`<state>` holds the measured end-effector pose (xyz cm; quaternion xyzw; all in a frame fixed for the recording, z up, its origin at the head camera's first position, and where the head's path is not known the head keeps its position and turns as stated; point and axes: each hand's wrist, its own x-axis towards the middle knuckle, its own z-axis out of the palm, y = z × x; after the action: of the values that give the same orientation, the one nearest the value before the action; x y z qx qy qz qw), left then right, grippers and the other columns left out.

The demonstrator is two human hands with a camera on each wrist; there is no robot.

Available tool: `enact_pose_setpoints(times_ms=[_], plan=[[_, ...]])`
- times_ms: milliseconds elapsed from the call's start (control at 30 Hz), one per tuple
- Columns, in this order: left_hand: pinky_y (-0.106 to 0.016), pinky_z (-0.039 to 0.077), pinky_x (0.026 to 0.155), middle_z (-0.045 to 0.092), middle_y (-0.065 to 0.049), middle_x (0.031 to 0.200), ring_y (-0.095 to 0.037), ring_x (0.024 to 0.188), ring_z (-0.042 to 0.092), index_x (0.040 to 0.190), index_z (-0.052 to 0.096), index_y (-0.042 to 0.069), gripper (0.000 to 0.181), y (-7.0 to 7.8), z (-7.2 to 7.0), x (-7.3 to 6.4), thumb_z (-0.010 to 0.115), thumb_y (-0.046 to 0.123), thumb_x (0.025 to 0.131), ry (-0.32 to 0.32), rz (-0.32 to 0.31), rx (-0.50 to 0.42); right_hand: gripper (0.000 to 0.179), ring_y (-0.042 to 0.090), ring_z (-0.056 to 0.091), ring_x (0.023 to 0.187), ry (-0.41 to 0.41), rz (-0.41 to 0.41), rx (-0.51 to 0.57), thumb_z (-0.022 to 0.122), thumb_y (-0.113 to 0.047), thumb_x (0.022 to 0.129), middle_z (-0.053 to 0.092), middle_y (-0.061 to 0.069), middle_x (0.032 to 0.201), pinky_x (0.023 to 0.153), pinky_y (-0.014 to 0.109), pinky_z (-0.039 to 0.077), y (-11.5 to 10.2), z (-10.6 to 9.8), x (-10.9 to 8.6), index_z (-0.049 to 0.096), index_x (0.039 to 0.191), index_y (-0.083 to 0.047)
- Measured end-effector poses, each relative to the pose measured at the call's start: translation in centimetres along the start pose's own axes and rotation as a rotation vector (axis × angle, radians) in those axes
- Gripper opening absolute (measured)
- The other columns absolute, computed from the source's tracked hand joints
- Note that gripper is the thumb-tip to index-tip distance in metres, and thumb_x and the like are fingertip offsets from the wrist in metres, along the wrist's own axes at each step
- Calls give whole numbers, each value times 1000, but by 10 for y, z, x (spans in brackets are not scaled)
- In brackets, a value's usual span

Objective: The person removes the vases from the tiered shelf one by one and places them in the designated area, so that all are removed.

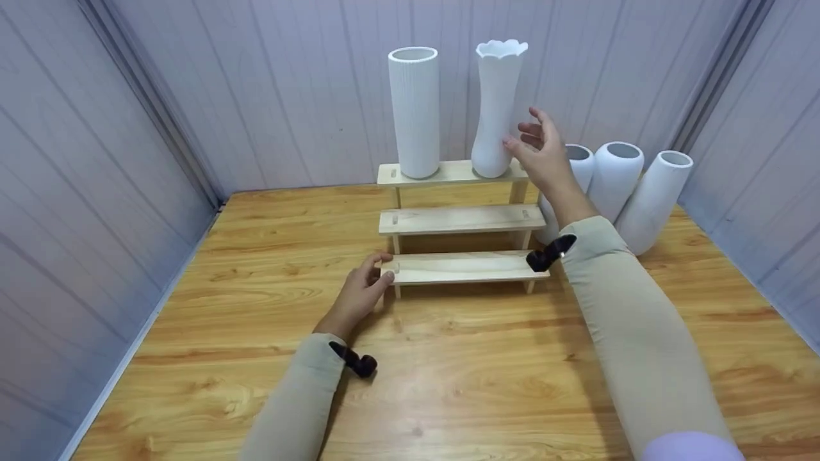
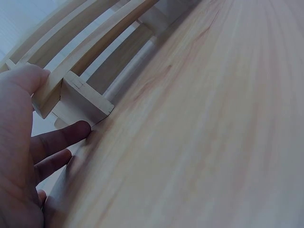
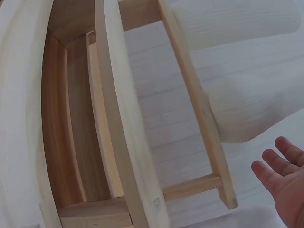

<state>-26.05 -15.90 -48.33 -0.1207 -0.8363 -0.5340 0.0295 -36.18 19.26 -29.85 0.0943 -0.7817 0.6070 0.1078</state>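
Observation:
A three-tier wooden display stand point(image 1: 462, 219) stands on the table. My left hand point(image 1: 359, 291) grips the left end of its lowest board point(image 1: 467, 267), thumb at the front edge and a finger at the back. The left wrist view shows the other fingers beside the stand's leg point(image 2: 85, 99). On the top board point(image 1: 456, 171) stand a ribbed cylindrical white vase point(image 1: 416, 115) and, right of it, a white vase with a scalloped rim point(image 1: 496, 115). My right hand point(image 1: 544, 153) is beside the scalloped vase, fingers spread, thumb tip at its lower right side.
Three more white vases stand on the table right of the stand: one partly behind my right arm, a middle one point(image 1: 615, 176) and an outer tapering one point(image 1: 656, 198). Panelled walls point(image 1: 288, 96) enclose the wood-grain table point(image 1: 448, 378) at the back and both sides.

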Motion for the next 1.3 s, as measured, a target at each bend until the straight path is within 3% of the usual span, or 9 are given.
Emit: enact_pose_setpoints(times_ms=[367,633,833,1067,1300], plan=[[-46,50,92,72,-15,110,-25,101,68,135,55,19,32,-1,0,1,59,20,103,-2,22,-4,99,25,41,141,-45,85,52,81,-38,86,41,12,154,116,43,33,7,15,17,18,162,-26],[-42,51,89,73,-14,107,-23,97,68,135,55,16,33,-1,0,0,60,20,103,-8,18,-13,102,25,32,148,-84,122,-195,77,-41,89,29,12,163,119,41,27,12,32,21,11,162,-15],[-44,50,92,72,-14,109,-24,100,68,136,55,19,34,1,0,0,60,22,102,-2,2,-1,100,25,28,149,-66,149,-218,74,-45,91,24,8,166,121,41,23,17,35,19,11,162,-17],[-45,51,93,71,-16,113,-26,105,68,137,55,16,35,1,1,-3,59,21,103,-11,-7,-5,93,22,38,143,-1,90,-232,74,-47,89,36,7,159,117,40,30,25,37,7,21,160,-18],[-44,51,91,72,-14,110,-24,100,68,136,56,18,33,1,-1,-1,59,21,103,7,4,7,94,24,40,142,42,35,-254,71,-54,89,38,7,159,117,44,31,27,43,2,21,161,-20]])
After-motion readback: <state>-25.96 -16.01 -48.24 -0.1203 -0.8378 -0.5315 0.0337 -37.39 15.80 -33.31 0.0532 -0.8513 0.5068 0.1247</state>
